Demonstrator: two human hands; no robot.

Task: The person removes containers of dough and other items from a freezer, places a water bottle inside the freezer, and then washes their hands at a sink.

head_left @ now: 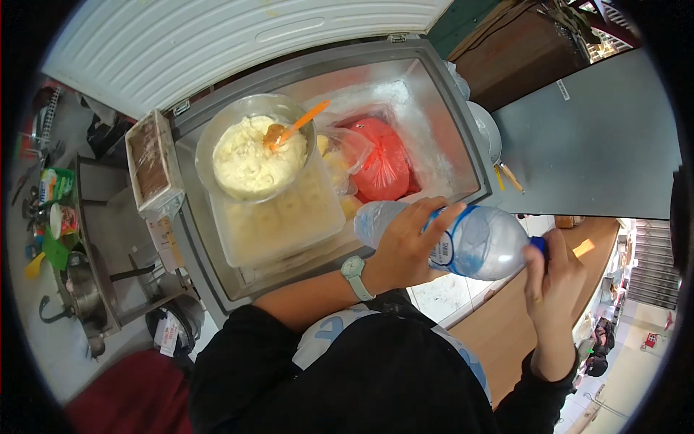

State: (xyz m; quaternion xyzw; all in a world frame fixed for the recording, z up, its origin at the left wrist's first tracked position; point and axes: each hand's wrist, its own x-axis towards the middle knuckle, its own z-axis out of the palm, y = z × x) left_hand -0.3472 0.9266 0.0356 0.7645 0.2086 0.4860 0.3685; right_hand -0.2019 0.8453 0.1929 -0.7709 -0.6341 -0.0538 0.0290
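My left hand (410,242), with a pale watch on its wrist, is wrapped round a large clear plastic water bottle (493,244). The bottle lies tilted almost sideways over the near right rim of an open chest freezer (426,94). At its right end, my right hand (554,278) pinches the blue bottle cap (537,246) between thumb and fingers; whether the cap is loose cannot be seen. Inside the freezer, a bowl of pale cream (253,163) with an orange spatula (307,119) rests on a translucent lidded container (289,231).
A knotted red plastic bag (379,163) and a clear bag of yellowish pieces (338,163) lie in the freezer. Its white lid (246,40) stands raised behind. A box with brown contents (150,155) sits on the left rim. A wooden counter (499,322) runs along the right.
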